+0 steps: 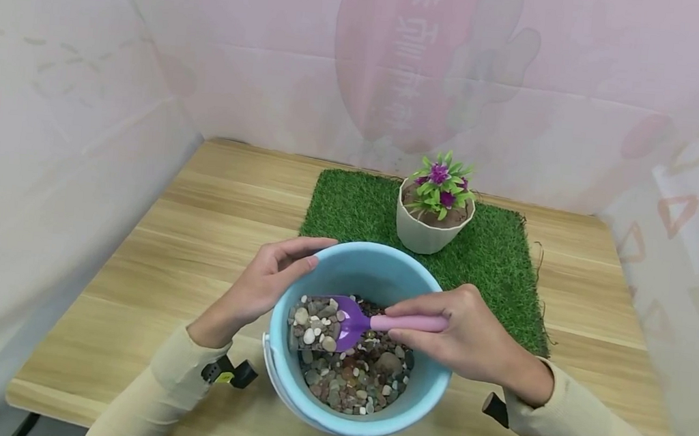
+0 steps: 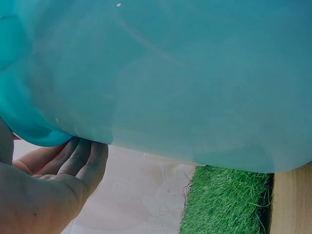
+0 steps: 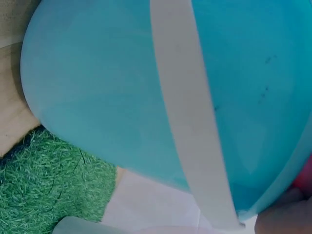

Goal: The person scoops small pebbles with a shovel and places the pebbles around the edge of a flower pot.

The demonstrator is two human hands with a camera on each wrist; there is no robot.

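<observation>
A light blue bucket [image 1: 364, 426] with a white handle holds many small pebbles [image 1: 348, 385]. My right hand [image 1: 464, 333] grips the pink handle of a purple toy shovel [image 1: 352, 324] over the bucket's inside. Grey, tan and white pebbles are heaped on the shovel's blade, which lies toward the bucket's left wall. At the bucket's far left rim, my left hand [image 1: 261, 283] holds on, thumb at the rim and fingers [image 2: 83, 161] against the outer wall. Only a bit of the right hand shows in the right wrist view, at the lower right corner.
Behind the bucket, a white pot with purple flowers [image 1: 427, 234] stands on a green turf mat [image 1: 350, 204]. The wooden table [image 1: 200, 234] is bordered by pale printed cloth [image 1: 261, 88] at the back and sides.
</observation>
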